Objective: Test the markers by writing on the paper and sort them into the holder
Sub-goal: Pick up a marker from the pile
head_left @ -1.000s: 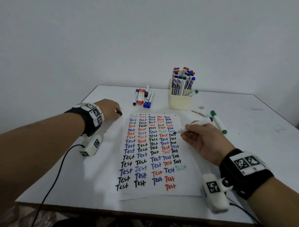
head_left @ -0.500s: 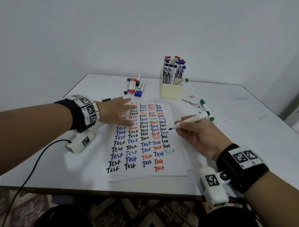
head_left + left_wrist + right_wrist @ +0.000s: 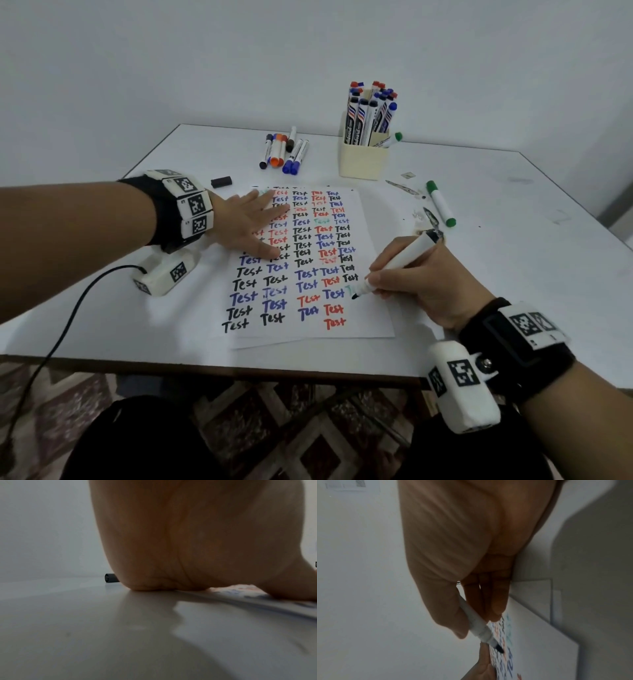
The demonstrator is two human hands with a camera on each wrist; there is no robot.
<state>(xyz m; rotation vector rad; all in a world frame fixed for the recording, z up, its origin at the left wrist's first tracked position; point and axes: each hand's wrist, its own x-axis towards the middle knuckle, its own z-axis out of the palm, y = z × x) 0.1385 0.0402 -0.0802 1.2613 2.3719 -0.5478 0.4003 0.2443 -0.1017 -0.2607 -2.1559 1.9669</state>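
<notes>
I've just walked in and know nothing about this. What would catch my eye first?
Probably the paper in the middle of the table, filled with rows of the word Test in black, blue and red. The left hand lies flat on it while the right hand holds a marker with its black tip near the sheet's right edge. Behind stands a cream holder crammed with markers.
</notes>
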